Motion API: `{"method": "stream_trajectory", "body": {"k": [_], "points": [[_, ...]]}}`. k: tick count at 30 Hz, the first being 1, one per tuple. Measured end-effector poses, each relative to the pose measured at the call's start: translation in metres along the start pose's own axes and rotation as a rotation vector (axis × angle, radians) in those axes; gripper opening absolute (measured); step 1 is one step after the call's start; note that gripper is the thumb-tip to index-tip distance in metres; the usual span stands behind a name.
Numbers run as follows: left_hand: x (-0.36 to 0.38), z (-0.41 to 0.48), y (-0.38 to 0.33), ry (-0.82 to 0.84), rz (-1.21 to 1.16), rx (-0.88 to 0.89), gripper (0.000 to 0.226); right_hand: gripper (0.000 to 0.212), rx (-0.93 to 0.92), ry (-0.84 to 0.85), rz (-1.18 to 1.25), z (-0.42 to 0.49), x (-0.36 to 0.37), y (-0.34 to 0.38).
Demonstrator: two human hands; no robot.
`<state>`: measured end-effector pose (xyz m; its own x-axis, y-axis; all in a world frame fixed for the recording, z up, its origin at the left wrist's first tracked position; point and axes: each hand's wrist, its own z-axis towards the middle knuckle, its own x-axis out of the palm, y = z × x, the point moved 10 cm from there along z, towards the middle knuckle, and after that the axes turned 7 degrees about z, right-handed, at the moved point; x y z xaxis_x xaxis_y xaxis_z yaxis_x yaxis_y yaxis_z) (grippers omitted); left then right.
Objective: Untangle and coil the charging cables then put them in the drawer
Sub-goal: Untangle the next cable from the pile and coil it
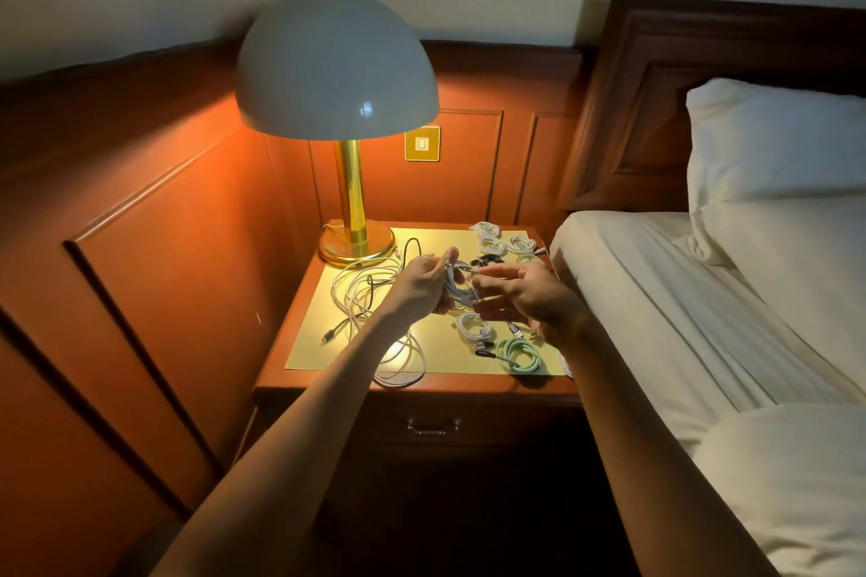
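Note:
Above the nightstand top (436, 239) my left hand (424, 286) grips a small bundle of pale cable (455, 283). My right hand (520, 293) pinches the same cable's loose end close beside it. A tangle of white and black cables (363, 290) lies on the left part of the top. Several coiled white cables (501, 241) sit at the back right, another white coil (471, 324) lies below my hands, and a coiled green cable (522, 355) rests at the front right. The drawer (433, 426) under the top is closed, its metal handle showing.
A brass lamp (351, 201) with a white dome shade stands at the back left of the nightstand. Wood panelling encloses the left and back, with a wall switch (422, 143) behind. A bed (703, 295) with white sheets and a pillow (773, 141) borders the right side.

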<state>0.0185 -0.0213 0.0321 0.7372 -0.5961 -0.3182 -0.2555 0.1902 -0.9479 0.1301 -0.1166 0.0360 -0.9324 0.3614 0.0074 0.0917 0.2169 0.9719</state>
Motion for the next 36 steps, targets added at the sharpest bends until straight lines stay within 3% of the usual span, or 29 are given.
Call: {"method": "stream_trajectory", "body": {"k": [10,15,18,32,36], "points": [[-0.017,-0.007,0.010,-0.183,-0.043,0.049,0.044,0.041,-0.021,0.039,0.205,-0.007,0.022,-0.016],[-0.014,-0.016,0.013,-0.120,-0.090,0.014,0.039,0.048,-0.065,-0.032,0.142,-0.011,0.019,-0.020],[-0.012,-0.016,0.021,-0.062,-0.131,-0.101,0.042,0.049,-0.094,-0.081,0.120,-0.009,0.016,-0.018],[-0.014,-0.017,0.021,-0.121,-0.208,-0.099,0.042,0.022,-0.065,-0.193,0.343,-0.011,0.011,-0.039],[-0.009,-0.019,0.027,-0.114,-0.216,-0.127,0.041,0.028,-0.138,-0.158,0.327,-0.021,0.013,-0.032]]}}
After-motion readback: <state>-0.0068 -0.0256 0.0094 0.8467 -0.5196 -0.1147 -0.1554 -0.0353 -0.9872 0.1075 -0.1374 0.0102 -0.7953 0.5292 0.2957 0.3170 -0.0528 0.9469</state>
